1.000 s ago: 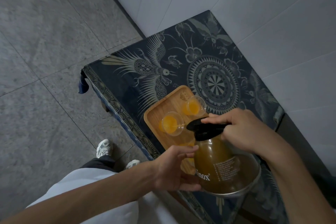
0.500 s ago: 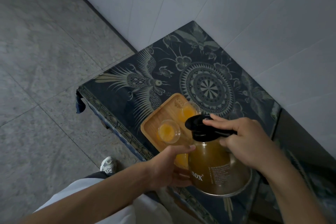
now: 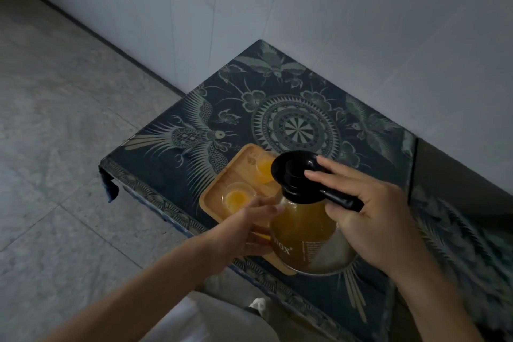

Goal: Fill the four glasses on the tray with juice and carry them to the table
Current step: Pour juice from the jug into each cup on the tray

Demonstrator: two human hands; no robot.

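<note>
A wooden tray (image 3: 236, 175) lies on a low table covered with a dark patterned cloth (image 3: 194, 125). Two glasses with orange juice show on it, one near the tray's left edge (image 3: 238, 198) and one farther back (image 3: 263, 166). A glass jug of amber juice (image 3: 302, 228) with a black lid stands upright over the tray's near end and hides the rest of it. My right hand (image 3: 366, 208) grips the jug's black handle, fingers stretched over the lid. My left hand (image 3: 249, 228) is cupped against the jug's left side, with a bit of orange glass showing beneath it.
The table stands against a white tiled wall (image 3: 333, 22), with grey stone floor (image 3: 55, 147) on its left. My pale clothing and a white shoe (image 3: 258, 304) show below the table's near edge.
The jug has gone from tilted to nearly upright, its lid now facing up. My right fingers have spread over the lid. The view has lifted, showing more wall.
</note>
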